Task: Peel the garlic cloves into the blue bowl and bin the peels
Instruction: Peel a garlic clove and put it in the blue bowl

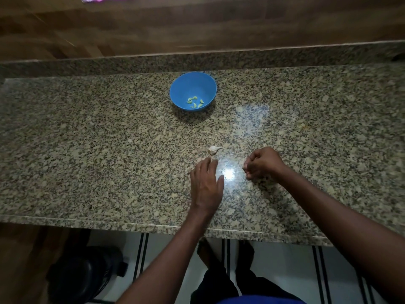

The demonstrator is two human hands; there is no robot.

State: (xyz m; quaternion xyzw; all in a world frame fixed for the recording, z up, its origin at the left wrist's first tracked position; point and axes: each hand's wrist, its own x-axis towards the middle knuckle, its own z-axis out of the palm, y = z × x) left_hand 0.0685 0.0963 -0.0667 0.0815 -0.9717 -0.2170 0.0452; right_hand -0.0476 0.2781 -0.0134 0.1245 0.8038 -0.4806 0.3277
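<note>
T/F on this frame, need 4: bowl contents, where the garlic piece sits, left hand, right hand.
1. The blue bowl holds peeled cloves. True.
2. The white garlic piece lies in the bowl. False: it lies on the counter, just beyond the left hand.
3. The left hand's fingers are straight. True.
4. The right hand lies flat and open. False: its fingers are curled; anything held is hidden.

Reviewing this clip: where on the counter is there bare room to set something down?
Bare granite left of the bowl and left hand, and right of the bowl, beyond the right hand. The strip between bowl and garlic is open too. Crowded only around the garlic and both hands.
</note>
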